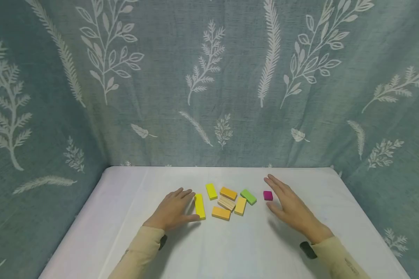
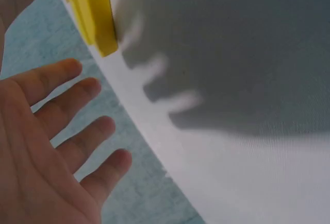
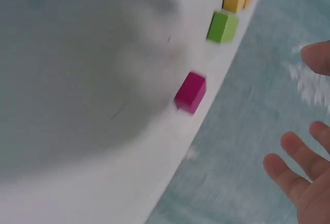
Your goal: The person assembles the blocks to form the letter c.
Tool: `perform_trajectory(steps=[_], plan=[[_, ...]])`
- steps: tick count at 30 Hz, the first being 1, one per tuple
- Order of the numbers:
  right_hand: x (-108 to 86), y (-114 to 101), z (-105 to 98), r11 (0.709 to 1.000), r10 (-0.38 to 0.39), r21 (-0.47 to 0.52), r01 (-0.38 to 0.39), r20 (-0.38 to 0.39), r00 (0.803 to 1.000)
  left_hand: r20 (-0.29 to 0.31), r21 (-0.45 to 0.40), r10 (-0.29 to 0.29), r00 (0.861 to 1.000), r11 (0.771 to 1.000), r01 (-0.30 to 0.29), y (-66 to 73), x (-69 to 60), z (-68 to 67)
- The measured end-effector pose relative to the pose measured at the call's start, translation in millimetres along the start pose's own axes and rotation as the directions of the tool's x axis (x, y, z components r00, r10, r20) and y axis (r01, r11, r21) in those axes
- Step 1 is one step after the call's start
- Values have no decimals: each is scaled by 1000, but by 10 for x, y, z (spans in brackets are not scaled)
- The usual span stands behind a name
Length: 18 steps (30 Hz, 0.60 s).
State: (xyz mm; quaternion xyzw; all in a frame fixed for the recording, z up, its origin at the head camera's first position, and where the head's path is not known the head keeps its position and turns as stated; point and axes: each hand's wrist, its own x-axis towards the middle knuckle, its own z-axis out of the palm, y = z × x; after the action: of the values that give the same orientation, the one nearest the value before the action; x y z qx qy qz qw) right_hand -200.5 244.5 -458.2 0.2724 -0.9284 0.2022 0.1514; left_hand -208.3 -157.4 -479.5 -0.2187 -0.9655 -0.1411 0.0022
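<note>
My left hand [image 1: 172, 211] hovers with spread fingers beside a long yellow block [image 1: 199, 207], and nothing lies in its grasp. In the left wrist view that yellow block [image 2: 95, 15] shows beyond the fingertips. On the other side, my right hand [image 1: 293, 209] is held above the table, fingers extended, close to a small magenta block [image 1: 268, 195]. The right wrist view shows the magenta block [image 3: 191, 92] apart from the fingers. Between the hands lie a shorter yellow block [image 1: 211, 191], two orange blocks [image 1: 228, 193] [image 1: 221, 213], a pale orange block [image 1: 240, 206] and a green block [image 1: 248, 197].
Amid the blocks sits a pale, striped wood-coloured piece [image 1: 226, 203]. Everything lies on a white-covered table [image 1: 230, 248]. A grey-green curtain [image 1: 230, 128] with white leaf patterns rises along the table's back edge and both sides.
</note>
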Motion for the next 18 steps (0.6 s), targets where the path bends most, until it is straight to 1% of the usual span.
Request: perform_trajectory(steps=[3, 6, 10, 13, 15, 18], plan=[[110, -105, 50, 996, -86, -29, 88, 56, 995, 14, 7, 15, 1000, 1000, -15, 0, 36, 31], [231, -238, 130, 982, -178, -40, 184, 115, 977, 24, 20, 17, 1000, 1000, -17, 4, 59, 46], [373, -406, 268, 958, -279, -10, 286, 193, 941, 40, 25, 13, 999, 1000, -14, 9, 86, 60], [454, -517, 375, 946, -317, 23, 323, 268, 910, 59, 20, 13, 998, 1000, -14, 9, 106, 70], [507, -577, 454, 932, -354, 41, 359, 296, 887, 66, 20, 13, 998, 1000, -14, 10, 117, 73], [573, -656, 579, 919, -383, 39, 393, 327, 864, 70, 25, 5, 998, 1000, -7, 17, 128, 75]])
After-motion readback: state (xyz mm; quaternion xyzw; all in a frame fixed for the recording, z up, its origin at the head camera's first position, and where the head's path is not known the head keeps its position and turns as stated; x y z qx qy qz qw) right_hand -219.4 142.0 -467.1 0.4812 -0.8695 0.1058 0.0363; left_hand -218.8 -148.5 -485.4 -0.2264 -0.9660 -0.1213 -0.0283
